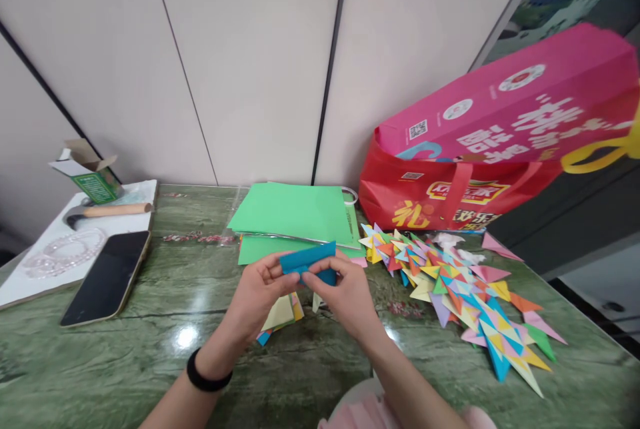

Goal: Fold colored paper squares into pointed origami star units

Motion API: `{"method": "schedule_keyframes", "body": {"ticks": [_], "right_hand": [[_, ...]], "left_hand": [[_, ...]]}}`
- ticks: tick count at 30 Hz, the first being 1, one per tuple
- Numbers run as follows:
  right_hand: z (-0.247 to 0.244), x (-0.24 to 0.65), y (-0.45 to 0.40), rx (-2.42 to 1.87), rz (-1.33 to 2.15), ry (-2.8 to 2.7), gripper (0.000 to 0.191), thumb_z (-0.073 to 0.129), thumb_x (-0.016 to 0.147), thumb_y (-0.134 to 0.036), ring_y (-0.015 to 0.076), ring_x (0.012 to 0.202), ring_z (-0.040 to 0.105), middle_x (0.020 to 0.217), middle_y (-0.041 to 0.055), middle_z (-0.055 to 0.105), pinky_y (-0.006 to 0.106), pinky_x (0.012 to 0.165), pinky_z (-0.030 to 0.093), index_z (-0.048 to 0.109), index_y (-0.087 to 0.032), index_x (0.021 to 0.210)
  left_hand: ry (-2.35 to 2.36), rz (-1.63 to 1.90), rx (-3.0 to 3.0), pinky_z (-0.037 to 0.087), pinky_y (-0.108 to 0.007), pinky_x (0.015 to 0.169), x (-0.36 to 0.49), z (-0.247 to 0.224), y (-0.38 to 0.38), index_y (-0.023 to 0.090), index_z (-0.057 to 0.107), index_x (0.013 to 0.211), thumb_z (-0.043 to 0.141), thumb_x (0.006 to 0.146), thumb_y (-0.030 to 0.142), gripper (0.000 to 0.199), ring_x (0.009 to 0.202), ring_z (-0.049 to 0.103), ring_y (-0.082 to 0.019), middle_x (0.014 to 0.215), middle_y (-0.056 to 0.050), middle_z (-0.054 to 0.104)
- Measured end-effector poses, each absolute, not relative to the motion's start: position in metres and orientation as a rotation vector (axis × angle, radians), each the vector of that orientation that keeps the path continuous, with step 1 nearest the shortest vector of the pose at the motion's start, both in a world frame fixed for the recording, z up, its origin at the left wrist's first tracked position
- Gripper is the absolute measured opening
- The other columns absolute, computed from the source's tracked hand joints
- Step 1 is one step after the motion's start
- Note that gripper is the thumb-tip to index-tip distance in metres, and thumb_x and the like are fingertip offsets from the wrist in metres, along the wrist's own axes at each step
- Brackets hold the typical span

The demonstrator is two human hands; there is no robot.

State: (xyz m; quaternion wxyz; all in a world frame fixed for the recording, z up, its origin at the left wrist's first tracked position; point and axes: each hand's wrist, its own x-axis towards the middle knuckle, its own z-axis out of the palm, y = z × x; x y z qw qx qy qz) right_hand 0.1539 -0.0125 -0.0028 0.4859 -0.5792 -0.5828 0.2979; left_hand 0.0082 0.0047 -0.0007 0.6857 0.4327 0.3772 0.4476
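A blue sheet of paper point(309, 257), partly folded, is held above the table between both hands. My left hand point(261, 289) pinches its left end, thumb on the near side. At the lower right my right hand point(345, 285) grips it, the two thumbs almost meeting at the middle. Below the left hand lies a small stack of coloured paper slips point(280, 317), pale yellow on top. Behind the hands rest green paper sheets point(295, 212) in a clear sleeve. The fingers hide part of the blue paper's lower edge.
Many folded paper triangles point(460, 282) are heaped on the right. Behind them stand a red gift bag point(400, 185) and a pink box point(500, 102). On the left are a phone point(107, 279), a hammer point(107, 211), a beaded string point(65, 252) and a small green box point(95, 182).
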Motion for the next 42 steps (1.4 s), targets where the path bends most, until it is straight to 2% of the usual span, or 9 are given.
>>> {"method": "schedule_keyframes", "body": {"ticks": [5, 10, 20, 33, 42], "right_hand": [[0.0009, 0.1544, -0.0141, -1.362, 0.813, -1.439, 0.010, 0.068, 0.062, -0.024, 0.0169, 0.069, 0.055, 0.072, 0.0002, 0.063, 0.026, 0.061, 0.042, 0.065, -0.019, 0.070], [0.0023, 0.1574, -0.0125, -1.330, 0.956, -1.370, 0.013, 0.069, 0.061, -0.024, 0.0163, 0.064, 0.058, 0.068, 0.0001, 0.065, 0.025, 0.057, 0.045, 0.066, -0.017, 0.072], [0.0025, 0.1585, -0.0117, -1.341, 0.947, -1.340, 0.018, 0.071, 0.058, -0.026, 0.0159, 0.064, 0.057, 0.070, -0.0005, 0.064, 0.024, 0.056, 0.045, 0.066, -0.017, 0.074], [0.0028, 0.1583, -0.0123, -1.345, 0.923, -1.332, 0.016, 0.069, 0.059, -0.024, 0.0153, 0.063, 0.056, 0.069, -0.0004, 0.063, 0.024, 0.055, 0.045, 0.066, -0.017, 0.073], [0.0028, 0.1594, -0.0117, -1.338, 0.966, -1.323, 0.016, 0.069, 0.060, -0.023, 0.0128, 0.058, 0.053, 0.067, -0.0010, 0.062, 0.021, 0.051, 0.042, 0.066, -0.017, 0.074]], "left_hand": [[0.844, 0.996, 0.983, 0.051, -0.035, 0.076, 0.0097, 0.0010, 0.0053, 0.011, 0.063, 0.096, 0.077, 0.059, 0.022, 0.042, 0.078, 0.067, -0.023, 0.087, -0.010, 0.073], [0.869, 0.970, 0.962, 0.053, -0.034, 0.071, 0.0093, 0.0005, 0.0056, 0.011, 0.062, 0.100, 0.077, 0.059, 0.022, 0.045, 0.076, 0.067, -0.022, 0.087, -0.010, 0.073], [0.894, 0.963, 0.903, 0.052, -0.032, 0.072, 0.0086, 0.0026, 0.0046, 0.011, 0.069, 0.082, 0.078, 0.057, 0.025, 0.030, 0.067, 0.067, -0.020, 0.073, -0.008, 0.074], [0.913, 0.955, 0.930, 0.052, -0.033, 0.071, 0.0074, 0.0033, 0.0045, 0.011, 0.068, 0.080, 0.076, 0.058, 0.027, 0.028, 0.066, 0.067, -0.019, 0.073, -0.008, 0.073], [0.889, 0.949, 0.936, 0.052, -0.029, 0.069, 0.0075, 0.0006, 0.0049, 0.011, 0.068, 0.082, 0.075, 0.061, 0.026, 0.026, 0.064, 0.067, -0.017, 0.072, -0.007, 0.073]]}}
